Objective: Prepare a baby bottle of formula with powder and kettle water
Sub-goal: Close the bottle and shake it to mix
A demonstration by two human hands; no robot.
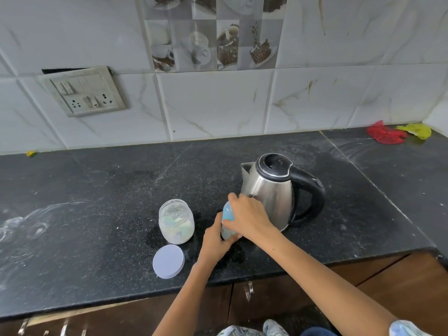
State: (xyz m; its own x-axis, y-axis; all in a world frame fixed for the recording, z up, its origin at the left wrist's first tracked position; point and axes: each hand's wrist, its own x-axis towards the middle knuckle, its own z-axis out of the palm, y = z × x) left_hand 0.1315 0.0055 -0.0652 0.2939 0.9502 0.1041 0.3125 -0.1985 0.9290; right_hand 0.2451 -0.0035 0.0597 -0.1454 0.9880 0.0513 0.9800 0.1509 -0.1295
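We see the lid (168,261) lying flat near the desk (97,238) edge. Left hand (215,241) grips the baby bottle (227,221) low, right hand (249,218) closed over its top. Open powder jar (176,221) left, kettle (274,190) just behind.

On the far wall at the left we see a switch panel (83,92). At the far right of the black worktop (97,190) lie a red rag (385,135) and a yellow one (417,130).
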